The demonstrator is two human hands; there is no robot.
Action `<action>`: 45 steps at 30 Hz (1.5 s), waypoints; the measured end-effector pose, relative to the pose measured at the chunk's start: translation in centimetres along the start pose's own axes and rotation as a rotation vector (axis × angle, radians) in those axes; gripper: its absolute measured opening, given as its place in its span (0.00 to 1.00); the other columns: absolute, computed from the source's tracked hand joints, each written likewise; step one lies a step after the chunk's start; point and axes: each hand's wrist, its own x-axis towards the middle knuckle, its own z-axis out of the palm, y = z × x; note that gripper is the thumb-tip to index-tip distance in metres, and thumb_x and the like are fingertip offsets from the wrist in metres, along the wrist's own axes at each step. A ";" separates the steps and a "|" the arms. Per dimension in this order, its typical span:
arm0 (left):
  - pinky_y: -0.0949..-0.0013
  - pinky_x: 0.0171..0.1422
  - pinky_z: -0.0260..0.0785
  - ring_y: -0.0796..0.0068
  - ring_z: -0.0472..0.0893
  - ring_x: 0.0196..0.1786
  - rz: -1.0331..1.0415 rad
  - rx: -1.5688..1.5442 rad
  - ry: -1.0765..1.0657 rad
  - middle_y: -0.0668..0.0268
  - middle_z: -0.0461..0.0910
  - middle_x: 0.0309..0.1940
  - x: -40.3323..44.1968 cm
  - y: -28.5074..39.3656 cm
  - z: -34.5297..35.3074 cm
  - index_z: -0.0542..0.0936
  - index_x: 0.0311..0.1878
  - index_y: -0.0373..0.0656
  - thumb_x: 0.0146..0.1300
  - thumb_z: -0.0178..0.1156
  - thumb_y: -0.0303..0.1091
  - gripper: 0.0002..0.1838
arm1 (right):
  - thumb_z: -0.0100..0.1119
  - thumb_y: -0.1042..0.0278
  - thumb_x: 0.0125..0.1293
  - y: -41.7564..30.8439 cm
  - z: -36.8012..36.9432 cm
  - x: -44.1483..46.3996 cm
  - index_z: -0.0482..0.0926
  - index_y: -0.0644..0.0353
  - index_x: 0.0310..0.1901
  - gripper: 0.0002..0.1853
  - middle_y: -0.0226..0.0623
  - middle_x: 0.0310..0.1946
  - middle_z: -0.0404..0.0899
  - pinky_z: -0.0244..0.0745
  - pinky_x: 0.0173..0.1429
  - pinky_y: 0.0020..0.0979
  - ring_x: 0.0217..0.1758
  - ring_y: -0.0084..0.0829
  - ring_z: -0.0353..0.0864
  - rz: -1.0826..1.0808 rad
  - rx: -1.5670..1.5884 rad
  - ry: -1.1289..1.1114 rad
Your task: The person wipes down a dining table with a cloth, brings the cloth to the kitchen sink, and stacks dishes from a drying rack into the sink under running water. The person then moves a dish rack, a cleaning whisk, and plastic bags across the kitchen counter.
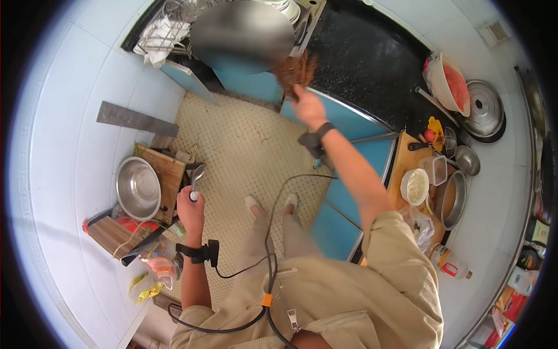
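My left hand (190,212) is closed around the handle of a metal spoon (199,173), its bowl pointing up over the floor. Stretched forward, my right hand (309,109) grips a brown, bristly brush (295,72), smeared by motion. The brush is beside the lower right rim of a large dark wok (243,35). The wok is also blurred, and whether the brush touches it I cannot tell.
A black countertop (366,58) runs right of the wok. Along the right are a red-lined bowl (453,84), a lid (483,107) and a white bowl (415,186). A steel basin (138,187) stands at left. Cables hang from my chest.
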 end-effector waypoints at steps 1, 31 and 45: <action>0.59 0.47 0.70 0.57 0.78 0.40 0.015 -0.007 0.028 0.57 0.78 0.36 0.3 0.6 -0.5 0.78 0.46 0.39 0.58 0.65 0.31 0.14 | 0.57 0.59 0.68 -2.6 -0.2 -0.9 0.68 0.51 0.68 0.27 0.55 0.50 0.80 0.74 0.58 0.47 0.55 0.55 0.79 -0.011 0.029 -0.013; 0.79 0.41 0.64 0.86 0.74 0.38 -0.439 -1.216 -0.086 0.74 0.79 0.35 5.6 1.4 -5.8 0.80 0.54 0.37 0.66 0.65 0.35 0.17 | 0.62 0.71 0.67 -2.6 3.7 -1.5 0.67 0.58 0.70 0.30 0.32 0.41 0.79 0.74 0.27 0.27 0.26 0.22 0.75 0.134 0.960 -0.157; 0.78 0.39 0.64 0.85 0.73 0.34 -0.524 -1.320 -0.097 0.71 0.79 0.34 14.3 -5.9 -6.3 0.80 0.52 0.36 0.67 0.64 0.35 0.15 | 0.54 0.63 0.75 -22.5 1.3 1.5 0.69 0.61 0.62 0.19 0.42 0.53 0.76 0.76 0.39 0.24 0.41 0.27 0.73 0.065 1.895 -0.747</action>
